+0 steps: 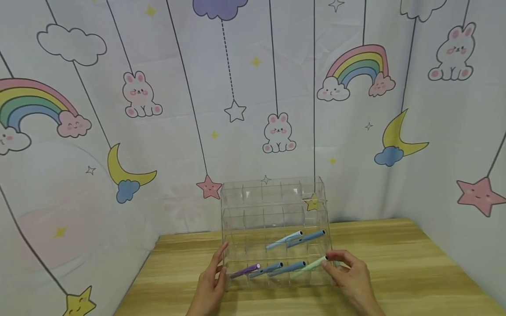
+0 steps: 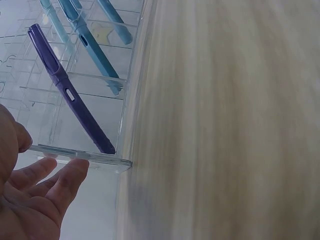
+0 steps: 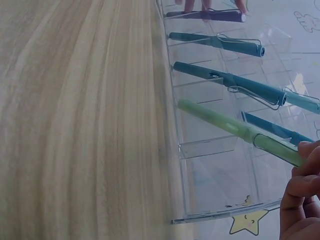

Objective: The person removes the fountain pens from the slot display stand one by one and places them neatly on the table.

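A clear plastic pen rack [image 1: 253,216] with stepped rows of compartments stands on the wooden table. At its lower right, my right hand [image 1: 349,274] pinches the cap end of a light green pen [image 3: 215,119] between thumb and fingers. The pen lies slanted over a front-row compartment, its lower end inside the rack. My left hand [image 1: 209,281] touches the rack's left side panel [image 2: 95,156], fingertips against the outer face. Near it, a purple pen [image 1: 245,271] leans in the leftmost front compartment. Two blue pens [image 1: 286,268] rest between the purple and green ones.
In the row behind, a light blue pen [image 1: 283,240] and a darker blue pen [image 1: 306,238] lean at the right. A white curtain [image 1: 245,153] printed with rabbits, stars and rainbows hangs behind the wooden table [image 1: 395,263].
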`<move>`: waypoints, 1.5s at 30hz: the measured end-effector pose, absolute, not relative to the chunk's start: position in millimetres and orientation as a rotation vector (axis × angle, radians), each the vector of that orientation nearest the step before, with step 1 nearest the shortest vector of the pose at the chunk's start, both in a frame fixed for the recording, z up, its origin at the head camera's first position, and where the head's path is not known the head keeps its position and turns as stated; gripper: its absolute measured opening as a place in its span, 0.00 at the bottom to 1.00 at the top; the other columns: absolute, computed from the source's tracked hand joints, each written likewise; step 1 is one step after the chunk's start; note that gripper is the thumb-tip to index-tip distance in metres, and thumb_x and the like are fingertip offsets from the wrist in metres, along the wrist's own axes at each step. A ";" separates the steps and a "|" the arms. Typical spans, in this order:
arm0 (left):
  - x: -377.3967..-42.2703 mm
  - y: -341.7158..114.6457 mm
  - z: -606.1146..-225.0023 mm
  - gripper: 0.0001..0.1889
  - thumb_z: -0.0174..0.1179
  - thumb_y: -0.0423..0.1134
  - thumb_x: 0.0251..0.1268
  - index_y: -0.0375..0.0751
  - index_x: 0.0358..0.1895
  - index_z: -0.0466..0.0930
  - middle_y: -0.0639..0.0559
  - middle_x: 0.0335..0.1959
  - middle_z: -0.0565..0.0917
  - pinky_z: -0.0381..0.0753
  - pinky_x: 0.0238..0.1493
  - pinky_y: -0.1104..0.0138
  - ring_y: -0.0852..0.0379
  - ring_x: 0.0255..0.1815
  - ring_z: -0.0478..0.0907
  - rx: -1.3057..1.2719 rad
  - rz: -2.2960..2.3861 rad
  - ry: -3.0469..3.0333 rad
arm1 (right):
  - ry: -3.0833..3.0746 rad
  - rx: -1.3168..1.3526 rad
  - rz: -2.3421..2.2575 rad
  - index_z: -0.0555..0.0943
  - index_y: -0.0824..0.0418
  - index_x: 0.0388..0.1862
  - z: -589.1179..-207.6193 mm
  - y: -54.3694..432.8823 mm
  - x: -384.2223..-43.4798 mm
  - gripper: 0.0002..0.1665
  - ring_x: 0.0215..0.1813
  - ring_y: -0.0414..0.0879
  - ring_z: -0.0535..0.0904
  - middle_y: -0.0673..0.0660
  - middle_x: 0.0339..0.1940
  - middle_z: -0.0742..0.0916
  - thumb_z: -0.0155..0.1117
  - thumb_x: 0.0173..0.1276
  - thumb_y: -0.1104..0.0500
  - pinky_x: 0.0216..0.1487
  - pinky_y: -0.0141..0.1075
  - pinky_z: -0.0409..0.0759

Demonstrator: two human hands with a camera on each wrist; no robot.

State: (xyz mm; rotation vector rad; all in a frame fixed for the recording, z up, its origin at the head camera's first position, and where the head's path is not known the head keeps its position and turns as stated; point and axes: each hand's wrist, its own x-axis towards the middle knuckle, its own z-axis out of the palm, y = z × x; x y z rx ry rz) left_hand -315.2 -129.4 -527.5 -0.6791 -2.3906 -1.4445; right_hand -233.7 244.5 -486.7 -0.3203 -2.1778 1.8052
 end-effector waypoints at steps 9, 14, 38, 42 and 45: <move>-316.0 -128.8 -527.8 0.42 0.50 0.20 0.79 0.62 0.86 0.58 0.23 0.80 0.67 0.90 0.27 0.70 0.20 0.61 0.83 -0.678 -1.480 -2.391 | -2.164 -0.333 1.806 0.88 0.65 0.58 -480.3 246.9 -234.4 0.22 0.20 0.40 0.79 0.52 0.41 0.92 0.80 0.68 0.58 0.22 0.31 0.79; -316.9 -128.6 -529.3 0.42 0.51 0.20 0.79 0.62 0.86 0.58 0.24 0.80 0.68 0.90 0.29 0.70 0.21 0.61 0.84 -0.672 -1.482 -2.387 | -2.154 -0.330 1.740 0.89 0.65 0.57 -477.9 248.2 -235.8 0.22 0.17 0.40 0.77 0.47 0.37 0.93 0.80 0.68 0.57 0.18 0.30 0.74; -316.2 -125.3 -529.6 0.41 0.52 0.18 0.77 0.59 0.86 0.60 0.27 0.80 0.69 0.84 0.18 0.72 0.22 0.57 0.86 -0.719 -1.420 -2.332 | -2.036 -0.344 1.727 0.89 0.64 0.57 -463.0 253.5 -235.4 0.23 0.14 0.35 0.71 0.47 0.18 0.87 0.81 0.68 0.54 0.16 0.29 0.70; -315.5 -126.6 -528.6 0.41 0.53 0.18 0.77 0.58 0.85 0.61 0.28 0.80 0.69 0.86 0.20 0.72 0.23 0.56 0.87 -0.714 -1.417 -2.316 | -1.996 -0.346 1.796 0.89 0.67 0.58 -457.5 254.1 -237.2 0.25 0.14 0.36 0.69 0.46 0.12 0.80 0.81 0.68 0.54 0.16 0.29 0.69; -314.8 -127.6 -528.0 0.41 0.52 0.17 0.76 0.57 0.85 0.61 0.27 0.80 0.69 0.84 0.18 0.72 0.23 0.56 0.87 -0.724 -1.417 -2.309 | -1.978 -0.352 1.833 0.88 0.67 0.59 -453.7 255.6 -237.7 0.25 0.14 0.36 0.70 0.46 0.13 0.81 0.81 0.68 0.54 0.16 0.28 0.69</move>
